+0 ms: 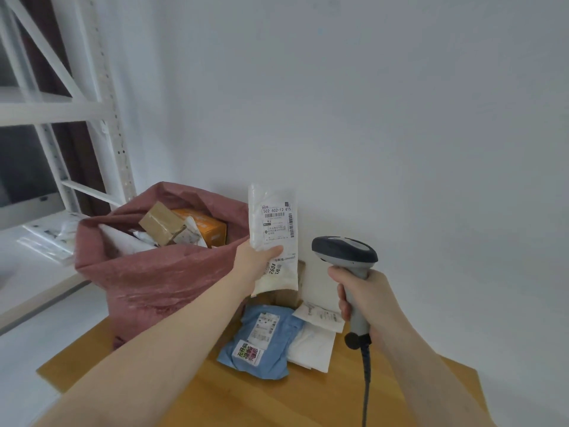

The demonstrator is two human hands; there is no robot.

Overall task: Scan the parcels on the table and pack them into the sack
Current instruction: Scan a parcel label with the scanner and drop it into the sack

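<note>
My left hand (254,257) grips a white plastic parcel (274,223) and holds it upright above the table, its shipping label facing me. My right hand (366,298) grips the handle of a grey and black barcode scanner (345,249), whose head sits just right of the parcel. A dark red sack (154,272) stands open at the table's left, with several boxes and bags inside. On the wooden table (277,396) lie a blue parcel (261,340), a white parcel (312,346), a small white labelled parcel (320,315) and a brown cardboard parcel (286,295).
A white metal shelf frame (92,103) stands at the left, with clear plastic bags (52,238) on a low white surface beside the sack. A plain white wall rises right behind the table. The scanner's cable (366,380) hangs down over the table's near right.
</note>
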